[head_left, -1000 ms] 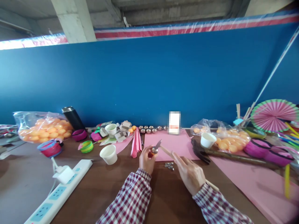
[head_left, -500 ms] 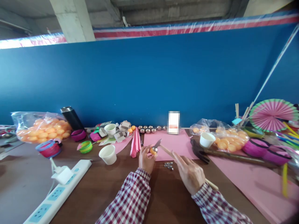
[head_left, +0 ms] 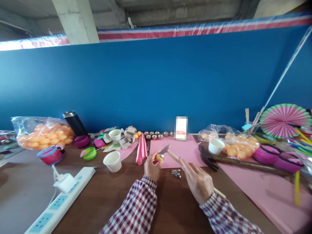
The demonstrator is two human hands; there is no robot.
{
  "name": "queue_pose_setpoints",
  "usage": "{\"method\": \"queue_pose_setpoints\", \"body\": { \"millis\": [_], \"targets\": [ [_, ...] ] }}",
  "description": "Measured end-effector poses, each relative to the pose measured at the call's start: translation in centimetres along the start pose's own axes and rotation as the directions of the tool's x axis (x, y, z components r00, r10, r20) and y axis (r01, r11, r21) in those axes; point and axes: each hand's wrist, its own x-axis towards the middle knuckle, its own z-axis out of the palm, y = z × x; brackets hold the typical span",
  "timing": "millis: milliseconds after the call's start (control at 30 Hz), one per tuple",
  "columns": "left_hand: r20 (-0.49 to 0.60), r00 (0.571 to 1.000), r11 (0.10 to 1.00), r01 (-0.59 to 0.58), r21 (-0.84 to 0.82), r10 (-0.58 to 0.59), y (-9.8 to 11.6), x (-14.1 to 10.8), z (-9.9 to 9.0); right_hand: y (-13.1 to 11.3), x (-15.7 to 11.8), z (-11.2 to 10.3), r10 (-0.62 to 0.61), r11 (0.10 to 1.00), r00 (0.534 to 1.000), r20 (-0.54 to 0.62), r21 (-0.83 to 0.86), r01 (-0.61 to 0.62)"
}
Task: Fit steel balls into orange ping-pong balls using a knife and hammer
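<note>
Between the fingers of my left hand (head_left: 152, 166) is a small orange ball (head_left: 159, 158) with a shiny silver part on its upper side. My right hand (head_left: 199, 182) is closed around the long wooden handle of a small hammer (head_left: 174, 156). Its pointed grey metal head lies at the silver part; whether they touch I cannot tell. On the brown table, between my hands, lies a cluster of small silver beads (head_left: 175, 173). A pink paper sheet (head_left: 185, 151) is spread just beyond them.
Shiny steel balls (head_left: 153, 135) line the back edge near folded pink paper strips (head_left: 141, 149). Paper cups (head_left: 112, 162) and a claw hammer (head_left: 207, 158) flank the sheet. Bags of orange balls (head_left: 48, 136) stand at both sides. A power strip (head_left: 60, 201) lies at left front.
My left hand and the ball have shifted very slightly left. The hammer has tilted or moved a little with them; everything else looks the same.
</note>
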Motion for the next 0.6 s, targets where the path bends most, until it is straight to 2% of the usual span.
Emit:
{"method": "queue_pose_setpoints", "body": {
  "millis": [100,233,367,600],
  "targets": [
    [0.012,0.999,0.999,0.040,-0.021,-0.040,0.2,0.0,0.0,0.0,0.0,0.1,-0.023,1.000,1.000,0.014,-0.005,0.023],
    [0.021,0.996,0.996,0.087,-0.034,-0.086,0.7,0.0,0.1,0.0,-0.1,0.1,0.024,1.000,1.000,0.009,0.003,-0.024],
    [0.020,0.993,0.990,0.118,-0.072,-0.117,0.8,0.1,0.1,0.1,0.1,0.1,0.007,1.000,0.998,0.062,-0.002,-0.007],
    [0.007,0.997,0.995,0.083,-0.047,-0.082,0.3,0.3,-0.3,2.4,0.6,0.6,0.197,0.978,0.971,0.135,-0.091,-0.186]
  ]
}}
